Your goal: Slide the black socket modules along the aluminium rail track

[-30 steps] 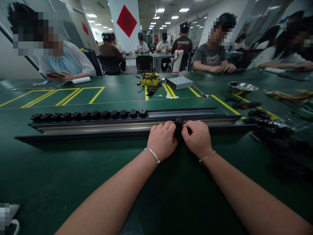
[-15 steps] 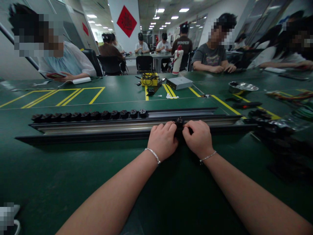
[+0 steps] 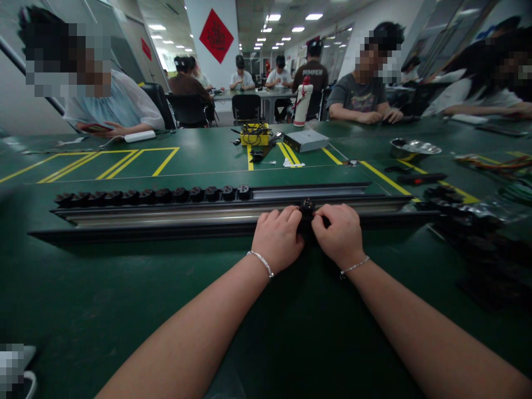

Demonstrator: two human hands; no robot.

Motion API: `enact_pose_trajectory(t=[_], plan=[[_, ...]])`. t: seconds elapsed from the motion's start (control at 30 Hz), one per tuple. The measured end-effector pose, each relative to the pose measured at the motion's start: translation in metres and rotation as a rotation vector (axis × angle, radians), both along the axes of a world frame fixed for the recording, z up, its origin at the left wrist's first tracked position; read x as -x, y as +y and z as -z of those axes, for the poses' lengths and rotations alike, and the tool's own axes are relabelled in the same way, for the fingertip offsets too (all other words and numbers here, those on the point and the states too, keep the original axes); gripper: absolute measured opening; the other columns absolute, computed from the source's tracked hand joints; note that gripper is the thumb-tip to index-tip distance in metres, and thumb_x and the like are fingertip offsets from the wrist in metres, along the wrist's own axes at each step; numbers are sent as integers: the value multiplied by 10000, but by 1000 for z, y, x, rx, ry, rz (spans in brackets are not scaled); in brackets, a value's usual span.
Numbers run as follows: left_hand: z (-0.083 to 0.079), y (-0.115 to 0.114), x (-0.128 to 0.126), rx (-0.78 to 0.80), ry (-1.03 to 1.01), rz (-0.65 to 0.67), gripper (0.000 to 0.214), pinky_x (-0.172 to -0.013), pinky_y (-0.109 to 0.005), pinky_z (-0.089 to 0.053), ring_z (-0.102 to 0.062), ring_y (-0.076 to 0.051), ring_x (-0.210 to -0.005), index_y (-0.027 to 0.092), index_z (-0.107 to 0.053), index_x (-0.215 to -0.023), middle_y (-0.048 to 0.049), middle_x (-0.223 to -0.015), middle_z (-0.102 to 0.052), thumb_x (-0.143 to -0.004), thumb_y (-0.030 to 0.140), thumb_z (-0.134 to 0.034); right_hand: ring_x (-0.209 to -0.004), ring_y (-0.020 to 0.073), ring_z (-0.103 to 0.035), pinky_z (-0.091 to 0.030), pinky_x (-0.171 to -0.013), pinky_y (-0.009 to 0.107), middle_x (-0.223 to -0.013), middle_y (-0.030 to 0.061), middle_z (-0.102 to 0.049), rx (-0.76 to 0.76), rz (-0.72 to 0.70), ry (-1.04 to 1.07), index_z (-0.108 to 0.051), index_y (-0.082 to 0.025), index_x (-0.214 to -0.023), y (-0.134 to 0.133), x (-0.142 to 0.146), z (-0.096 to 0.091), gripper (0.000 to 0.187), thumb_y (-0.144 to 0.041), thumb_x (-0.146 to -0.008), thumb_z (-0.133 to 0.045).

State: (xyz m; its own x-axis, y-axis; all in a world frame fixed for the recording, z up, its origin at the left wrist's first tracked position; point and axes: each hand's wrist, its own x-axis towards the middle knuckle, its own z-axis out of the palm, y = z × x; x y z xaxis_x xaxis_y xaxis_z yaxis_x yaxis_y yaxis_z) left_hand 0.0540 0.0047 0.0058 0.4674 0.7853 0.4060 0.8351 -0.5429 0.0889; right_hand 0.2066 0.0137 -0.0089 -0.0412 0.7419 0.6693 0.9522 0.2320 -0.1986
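Between my two hands is a small black socket module [image 3: 307,206], pinched from both sides over the long metal rails. My left hand [image 3: 277,235] is closed on its left side, fingers curled. With thumb and index finger pressed together, my right hand [image 3: 339,230] grips its right side. The front black rail [image 3: 145,235] runs crosswise under my hands, which hide part of it. Behind lies a rail with a shiny channel [image 3: 166,216]. In the rearmost rail [image 3: 307,192] stands a row of similar black modules [image 3: 179,194], filling its left part.
At right lies a dark heap of black parts [image 3: 477,238], near a metal bowl [image 3: 415,148]. A yellow box with cables [image 3: 255,134], a grey box [image 3: 305,140] and a white bottle [image 3: 303,105] stand further back. Other people sit around the green table [image 3: 166,310].
Both hands keep the same hold on the black module with hardly any movement. The whole view has shifted very slightly.
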Motion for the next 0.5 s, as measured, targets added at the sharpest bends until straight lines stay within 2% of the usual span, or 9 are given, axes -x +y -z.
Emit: enact_pose_trajectory(t=[0.5], plan=[[1,1,0,2,-21,-1,348,-818,-365,-365,-500,-203,-971,232,-452,-1103,7,-1201,-536,-761,283,-481,-669,171,-483,-334,-737,311,-612,14,-556,-1,-2,9,-520,-205,-610,0,0,0,140,-216,-727,-446]])
